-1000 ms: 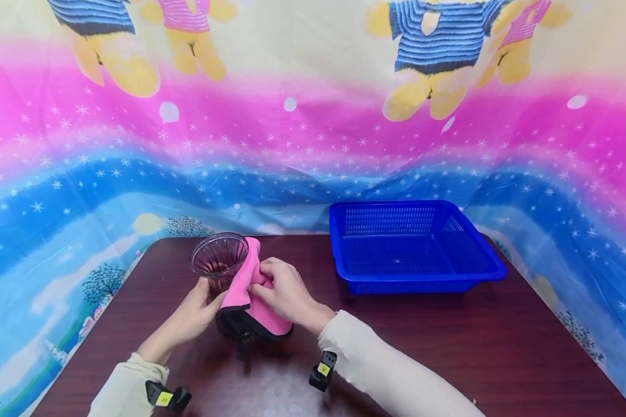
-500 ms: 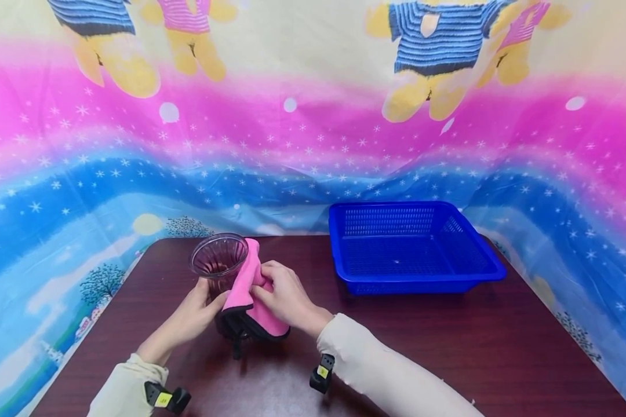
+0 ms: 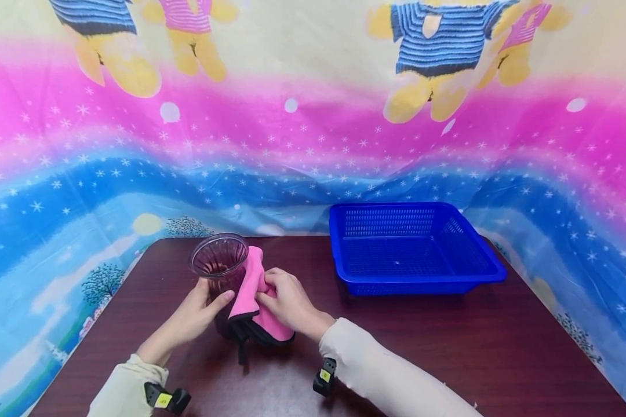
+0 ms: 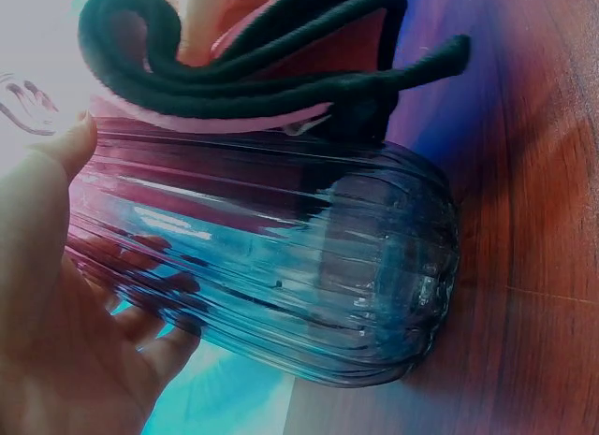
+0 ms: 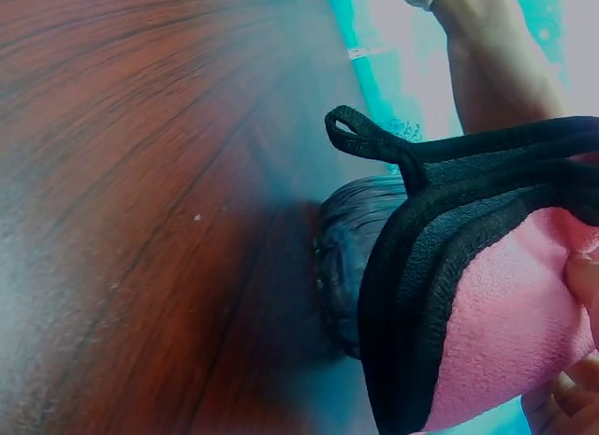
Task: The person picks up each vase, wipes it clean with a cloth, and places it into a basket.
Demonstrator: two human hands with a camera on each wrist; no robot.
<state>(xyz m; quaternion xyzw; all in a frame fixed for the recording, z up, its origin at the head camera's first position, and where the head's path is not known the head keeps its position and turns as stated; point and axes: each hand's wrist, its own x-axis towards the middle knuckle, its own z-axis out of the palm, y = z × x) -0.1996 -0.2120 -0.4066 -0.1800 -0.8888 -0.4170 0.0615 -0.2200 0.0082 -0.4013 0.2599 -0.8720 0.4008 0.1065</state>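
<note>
My left hand (image 3: 188,315) grips a ribbed, see-through glass vase (image 3: 224,284) with a flared rim, thumb on the near side. The left wrist view shows the fingers wrapped behind the glass (image 4: 271,257). Against the vase's right side lies a folded pink cloth (image 3: 247,292) with black edging. My right hand (image 3: 294,304) pinches this cloth between thumb and fingers. A small black loop hangs from a corner of the cloth (image 5: 515,323) in the right wrist view. There, the cloth hides most of the vase; its base (image 5: 346,267) shows close to the tabletop.
A blue plastic basket (image 3: 417,284) with slotted walls stands at the back right of the dark wooden table (image 3: 428,347). Behind the table hangs a printed curtain (image 3: 313,139). Black wrist cameras sit on both sleeves.
My right hand and the cloth have shifted slightly down and right along the vase. The left thumb, earlier partly overlapped by the cloth, now shows whole. The vase has stayed in place.
</note>
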